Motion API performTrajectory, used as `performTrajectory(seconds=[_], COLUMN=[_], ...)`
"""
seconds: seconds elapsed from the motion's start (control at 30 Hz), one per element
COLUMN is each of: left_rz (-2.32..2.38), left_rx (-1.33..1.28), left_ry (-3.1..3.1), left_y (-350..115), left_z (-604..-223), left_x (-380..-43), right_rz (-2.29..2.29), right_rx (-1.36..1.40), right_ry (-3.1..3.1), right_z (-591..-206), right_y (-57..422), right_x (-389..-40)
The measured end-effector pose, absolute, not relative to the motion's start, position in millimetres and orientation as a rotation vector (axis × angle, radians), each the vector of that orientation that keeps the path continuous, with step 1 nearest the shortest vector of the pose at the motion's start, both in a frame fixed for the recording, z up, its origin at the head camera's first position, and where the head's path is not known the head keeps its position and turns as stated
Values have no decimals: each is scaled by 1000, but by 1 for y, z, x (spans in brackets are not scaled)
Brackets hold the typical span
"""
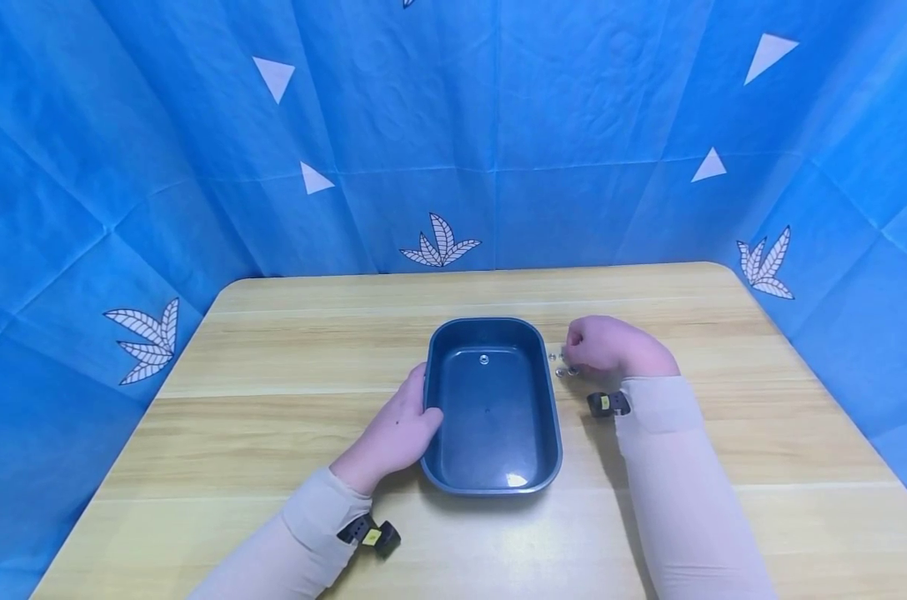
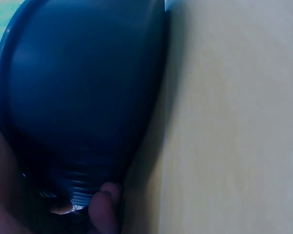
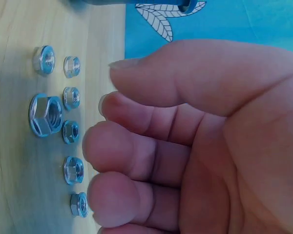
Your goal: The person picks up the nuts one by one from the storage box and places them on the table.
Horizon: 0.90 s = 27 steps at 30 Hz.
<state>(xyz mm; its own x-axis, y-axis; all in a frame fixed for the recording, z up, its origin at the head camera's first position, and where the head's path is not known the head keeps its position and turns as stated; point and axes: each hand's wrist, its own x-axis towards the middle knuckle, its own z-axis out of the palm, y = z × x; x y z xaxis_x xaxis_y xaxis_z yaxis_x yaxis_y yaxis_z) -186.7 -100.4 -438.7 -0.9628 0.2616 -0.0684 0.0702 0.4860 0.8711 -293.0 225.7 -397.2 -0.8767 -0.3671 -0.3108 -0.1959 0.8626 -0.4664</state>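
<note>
My left hand (image 1: 396, 429) grips the left wall of a dark blue plastic tray (image 1: 491, 490), thumb over the rim and fingers along the outside. Inside the tray, toward its far end, lies one small metal nut (image 1: 484, 359). To the right of the tray, my right hand (image 1: 611, 346) hovers over several flange nuts (image 1: 560, 372) on the table. The right wrist view shows these nuts in two rough rows, with one larger flange nut (image 3: 46, 115) among smaller ones. Thumb and fingers are loosely bent there, fingertips close to the nuts, with nothing visible between them.
The wooden table (image 1: 288, 350) extends around the tray, and a blue patterned curtain (image 1: 491, 125) hangs behind it and along both sides. Each wrist wears a black strap with a small camera (image 1: 602, 405).
</note>
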Motion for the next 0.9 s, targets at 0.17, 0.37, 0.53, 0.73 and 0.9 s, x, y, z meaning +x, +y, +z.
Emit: performTrajectory(seconds=[0.17, 0.37, 0.53, 0.73, 0.9], left_rz=[1472, 1467, 1452, 1436, 1427], left_rx=[280, 282, 260, 258, 264], left_ry=[2540, 2542, 2550, 2563, 2570], left_y=[-101, -101, -101, -102, -101], left_z=[-440, -441, -441, -441, -441], left_x=[-187, -188, -188, -187, -187], right_rz=[-605, -626, -639, -668, -682], right_rx=[-408, -429, -445, -506, -519], right_ry=[2679, 2726, 2760, 2799, 2820], right_z=[-395, -392, -386, -379, -375], right_y=[224, 220, 215, 209, 208], right_x=[-294, -294, -291, -287, -285])
